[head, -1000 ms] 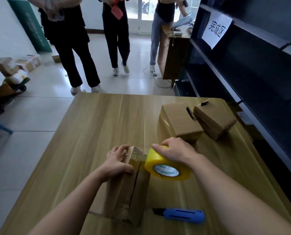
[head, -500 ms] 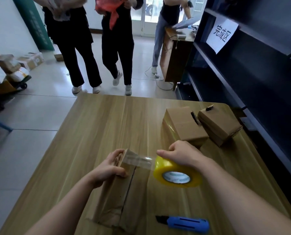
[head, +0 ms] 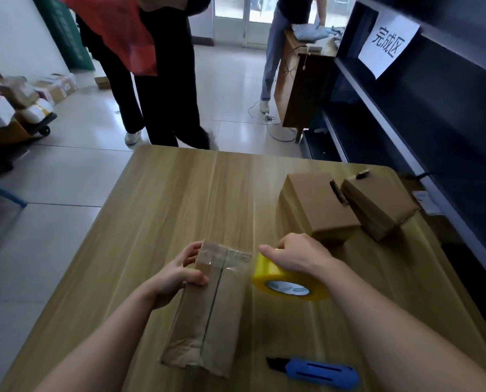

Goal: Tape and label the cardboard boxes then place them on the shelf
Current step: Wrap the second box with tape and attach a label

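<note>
- Your left hand (head: 179,274) has its grip clamped on the far left corner of the long brown cardboard box (head: 208,315). The box lies on the pale wooden table (head: 165,193) close to you, with its centre seam running near to far.
- Your right hand (head: 295,254) has its grip clamped on the yellow roll of clear packing tape (head: 287,281), just right of the box's far end.
- A second ago the roll sat against the box top beside your left hand. Now it is off to the right, and a clear strip of tape (head: 225,254) stretches from your left fingers across the seam to the roll.
- So the far end is getting a band of tape. The strip is not yet cut, and the long seam looks bare.
- The blue utility knife (head: 315,372) lies near you on the right, handy for the cut.
- Two more brown cardboard boxes (head: 318,205) (head: 377,205) wait at the far right, beside the dark shelf (head: 405,108).
</note>
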### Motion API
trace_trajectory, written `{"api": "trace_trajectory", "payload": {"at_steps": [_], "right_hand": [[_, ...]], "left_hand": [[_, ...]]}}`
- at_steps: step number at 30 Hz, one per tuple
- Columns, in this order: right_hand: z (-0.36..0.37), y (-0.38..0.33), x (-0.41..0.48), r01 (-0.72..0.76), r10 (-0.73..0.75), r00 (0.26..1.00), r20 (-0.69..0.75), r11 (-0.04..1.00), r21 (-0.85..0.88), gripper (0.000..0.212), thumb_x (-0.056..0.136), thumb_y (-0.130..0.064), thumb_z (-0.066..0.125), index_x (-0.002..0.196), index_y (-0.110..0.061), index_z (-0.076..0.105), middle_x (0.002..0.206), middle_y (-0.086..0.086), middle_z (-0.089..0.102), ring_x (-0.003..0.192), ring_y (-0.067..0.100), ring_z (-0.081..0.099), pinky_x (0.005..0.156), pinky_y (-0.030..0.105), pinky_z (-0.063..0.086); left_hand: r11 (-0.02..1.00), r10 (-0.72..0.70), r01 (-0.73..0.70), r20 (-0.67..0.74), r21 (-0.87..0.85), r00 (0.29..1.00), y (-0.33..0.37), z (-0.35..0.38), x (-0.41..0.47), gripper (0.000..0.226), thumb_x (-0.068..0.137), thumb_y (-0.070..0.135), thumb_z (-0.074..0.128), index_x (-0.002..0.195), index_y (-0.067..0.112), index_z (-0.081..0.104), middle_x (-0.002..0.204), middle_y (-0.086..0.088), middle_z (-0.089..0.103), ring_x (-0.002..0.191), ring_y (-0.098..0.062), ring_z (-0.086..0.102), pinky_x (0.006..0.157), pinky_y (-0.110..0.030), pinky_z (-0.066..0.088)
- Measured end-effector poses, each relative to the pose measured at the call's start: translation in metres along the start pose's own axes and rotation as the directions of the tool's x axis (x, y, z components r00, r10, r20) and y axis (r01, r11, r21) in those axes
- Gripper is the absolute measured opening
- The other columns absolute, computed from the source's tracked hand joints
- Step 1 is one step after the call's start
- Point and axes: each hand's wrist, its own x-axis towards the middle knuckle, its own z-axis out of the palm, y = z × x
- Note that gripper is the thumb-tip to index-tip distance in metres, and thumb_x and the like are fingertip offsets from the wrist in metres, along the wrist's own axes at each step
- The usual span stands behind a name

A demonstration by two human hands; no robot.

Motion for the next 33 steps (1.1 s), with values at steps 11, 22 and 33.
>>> {"api": "trace_trajectory", "payload": {"at_steps": [11,22,33], "right_hand": [[0.009,0.001,0.003,0.089,-0.091,0.996,0.004,0.978,0.188,0.040,0.092,-0.049,0.050,0.109,-0.017,0.067,0.104,0.003,0.065,0.093,0.020,0.060,0.086,0.043,0.054],[0.016,-0.010,0.014,0.099,-0.101,0.995,0.008,0.982,0.163,0.035,0.091,-0.047,0.047,0.096,-0.020,0.067,0.097,0.004,0.066,0.089,0.021,0.060,0.083,0.041,0.054],[0.014,-0.015,0.009,0.073,-0.076,0.997,0.021,0.990,0.118,0.041,0.094,-0.048,0.046,0.116,-0.019,0.065,0.113,0.005,0.064,0.099,0.022,0.059,0.087,0.038,0.052]], "left_hand": [[0.997,-0.007,0.010,0.032,-0.076,0.999,-0.001,-0.006,0.000,0.090,0.042,0.025,0.075,0.127,0.034,0.047,0.129,-0.008,0.051,0.116,-0.030,0.054,0.094,-0.041,0.050],[0.988,-0.076,0.086,0.082,-0.126,0.994,-0.004,-0.020,0.000,0.099,0.051,0.015,0.078,0.141,0.033,0.039,0.135,-0.010,0.050,0.117,-0.031,0.055,0.091,-0.041,0.051],[0.149,0.262,0.026,-0.065,0.988,0.963,0.020,0.075,-0.009,0.071,0.087,0.063,-0.011,0.143,0.022,-0.024,0.155,0.000,-0.031,0.142,-0.017,-0.032,0.115,-0.051,-0.019]]}}
